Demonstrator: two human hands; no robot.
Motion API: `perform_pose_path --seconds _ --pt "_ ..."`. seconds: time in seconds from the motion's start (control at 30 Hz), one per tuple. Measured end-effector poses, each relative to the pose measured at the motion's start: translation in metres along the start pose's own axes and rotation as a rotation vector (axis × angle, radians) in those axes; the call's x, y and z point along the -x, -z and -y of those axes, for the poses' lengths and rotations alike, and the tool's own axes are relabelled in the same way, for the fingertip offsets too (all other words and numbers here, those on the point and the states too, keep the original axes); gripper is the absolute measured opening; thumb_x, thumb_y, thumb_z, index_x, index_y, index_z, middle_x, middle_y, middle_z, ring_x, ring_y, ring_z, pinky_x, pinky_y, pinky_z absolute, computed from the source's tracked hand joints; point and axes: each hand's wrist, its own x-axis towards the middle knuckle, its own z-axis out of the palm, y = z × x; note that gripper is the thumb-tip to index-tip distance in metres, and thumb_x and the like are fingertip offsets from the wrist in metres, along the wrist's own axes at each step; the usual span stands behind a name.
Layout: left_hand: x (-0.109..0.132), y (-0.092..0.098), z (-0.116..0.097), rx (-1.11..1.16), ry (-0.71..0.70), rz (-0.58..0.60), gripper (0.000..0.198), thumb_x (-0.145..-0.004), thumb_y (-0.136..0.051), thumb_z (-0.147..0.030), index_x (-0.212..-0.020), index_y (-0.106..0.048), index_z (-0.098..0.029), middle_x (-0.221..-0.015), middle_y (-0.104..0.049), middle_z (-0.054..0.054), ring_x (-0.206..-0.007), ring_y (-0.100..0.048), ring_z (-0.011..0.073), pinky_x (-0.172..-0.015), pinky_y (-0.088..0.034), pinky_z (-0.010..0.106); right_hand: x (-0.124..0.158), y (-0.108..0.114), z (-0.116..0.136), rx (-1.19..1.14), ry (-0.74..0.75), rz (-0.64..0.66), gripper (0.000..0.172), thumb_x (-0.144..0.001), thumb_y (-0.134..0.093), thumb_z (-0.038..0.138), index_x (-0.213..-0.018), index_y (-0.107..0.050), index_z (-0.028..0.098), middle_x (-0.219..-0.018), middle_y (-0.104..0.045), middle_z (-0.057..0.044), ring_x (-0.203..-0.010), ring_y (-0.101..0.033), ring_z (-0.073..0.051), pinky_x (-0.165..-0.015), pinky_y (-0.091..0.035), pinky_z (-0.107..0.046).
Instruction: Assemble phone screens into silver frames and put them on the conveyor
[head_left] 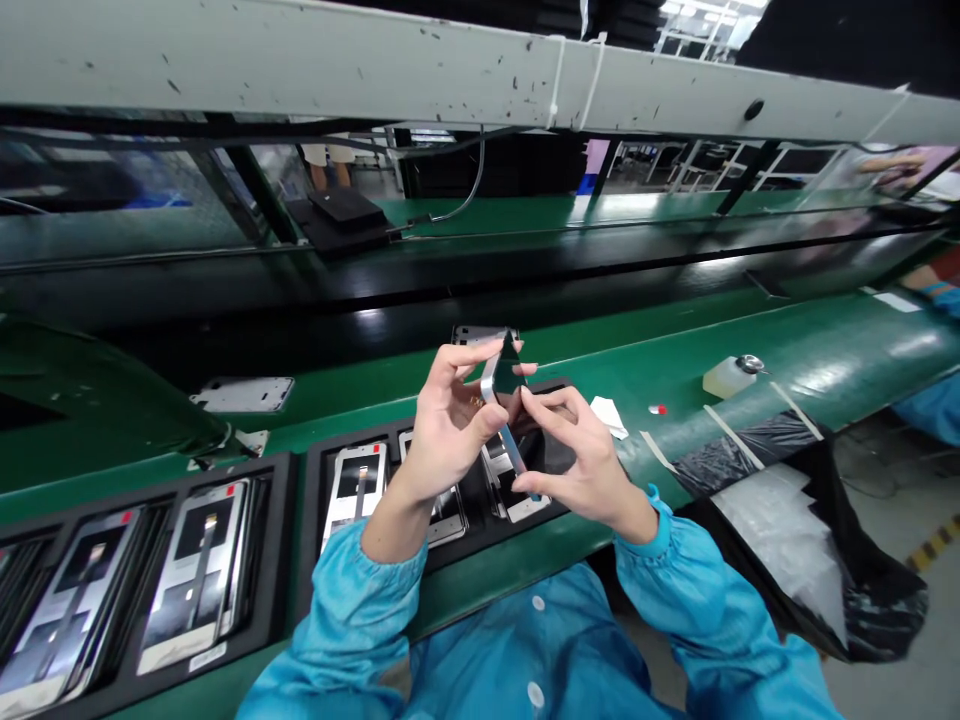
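Note:
Both hands hold a phone (508,372) tilted on edge above a black foam tray (315,490). It has a dark glossy face, a silver edge and a bluish lower side. My left hand (455,425) grips its left side, thumb on the near edge and fingers around the far end. From the right, my right hand (581,450) pinches it, fingers on the dark face and thumb at the lower end. Below lie phone screen panels (360,480) with ribbon cables and red tabs, partly hidden by my hands.
Another foam tray (283,530) with stacked panels stands at left. Silver phone frames (244,394) lie on the green bench (660,340). At right are a white wipe (609,417), a pump bottle (731,377) and a taped black bag (877,590) holding clear film. A metal beam (375,70) crosses above.

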Motion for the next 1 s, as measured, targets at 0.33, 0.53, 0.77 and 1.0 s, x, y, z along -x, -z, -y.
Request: perform_pose_path --seconds 0.33,0.53,0.77,1.0 --pt "0.005 -0.029 0.005 0.121 0.285 -0.304 0.067 -0.108 -0.054 -0.083 -0.126 -0.078 -0.024 -0.114 -0.088 0.012 -0.096 -0.088 0.0276 -0.091 -0.074 0.045 -0.008 -0.014 0.010 -0.094 -0.160 -0.216 0.084 -0.114 -0.055 0.075 -0.183 -0.038 0.031 -0.162 -0.049 -0.021 -0.110 -0.072 -0.027 -0.097 -0.071 -0.049" --pt "0.005 -0.032 -0.004 0.003 0.343 -0.136 0.067 -0.111 -0.053 -0.080 -0.110 -0.089 -0.022 -0.117 -0.089 0.011 -0.110 -0.086 0.0308 -0.105 -0.069 0.045 -0.041 0.011 0.022 -0.602 -0.515 0.003 0.087 -0.108 -0.042 0.093 -0.111 -0.081 0.016 -0.058 -0.050 0.005 -0.045 -0.040 -0.011 -0.042 -0.039 -0.024" --pt "0.005 -0.038 -0.012 -0.052 0.340 -0.072 0.072 -0.111 -0.051 -0.080 -0.114 -0.090 -0.020 -0.119 -0.088 0.015 -0.114 -0.085 0.0338 -0.107 -0.068 0.047 -0.035 0.011 0.029 -0.646 -0.508 -0.072 0.077 -0.103 -0.057 0.093 -0.071 -0.059 0.023 -0.047 -0.043 0.007 -0.040 -0.035 -0.009 -0.038 -0.028 -0.023" --pt "0.009 -0.038 -0.012 -0.061 0.282 -0.049 0.065 -0.114 -0.050 -0.073 -0.121 -0.090 -0.023 -0.120 -0.089 0.013 -0.113 -0.085 0.0329 -0.100 -0.069 0.044 -0.031 0.018 0.037 -0.631 -0.456 -0.060 0.071 -0.109 -0.058 0.084 -0.088 -0.078 0.019 -0.054 -0.044 0.006 -0.046 -0.038 -0.012 -0.043 -0.035 -0.026"
